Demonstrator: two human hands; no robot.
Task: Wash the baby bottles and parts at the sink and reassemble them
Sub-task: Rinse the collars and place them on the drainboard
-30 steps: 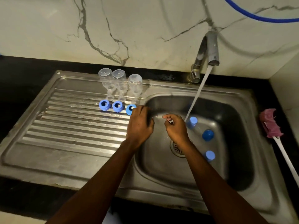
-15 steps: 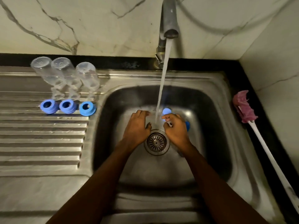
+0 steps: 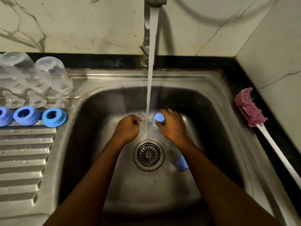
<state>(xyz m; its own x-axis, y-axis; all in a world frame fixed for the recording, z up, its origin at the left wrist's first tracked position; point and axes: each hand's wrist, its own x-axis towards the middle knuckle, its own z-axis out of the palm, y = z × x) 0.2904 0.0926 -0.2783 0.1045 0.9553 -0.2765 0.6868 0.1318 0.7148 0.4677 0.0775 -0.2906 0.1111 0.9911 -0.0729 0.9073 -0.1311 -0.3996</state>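
Both hands are in the sink basin [image 3: 211, 128] under the running water. My right hand [image 3: 173, 128] grips the blue end of a bottle cover [image 3: 159, 118]. Its clear part lies in the stream, where the curled fingers of my left hand [image 3: 127, 128] pinch it. A second blue-topped cover [image 3: 181, 163] lies on the basin floor beside the drain [image 3: 148, 154], partly hidden by my right forearm. On the drainboard at the left, clear bottles [image 3: 50, 74] stand upside down, with clear nipples [image 3: 60, 100] and blue screw rings [image 3: 54, 117] in front of them.
The tap [image 3: 154, 2] pours a steady stream from the back wall. A pink-headed bottle brush [image 3: 249, 108] with a white handle lies along the sink's right rim. Black counter and marble walls close in the back and right.
The view has moved closer over the basin. My right hand has lifted the blue-topped cover into the stream. My left hand's fingers have curled tighter at its clear end.
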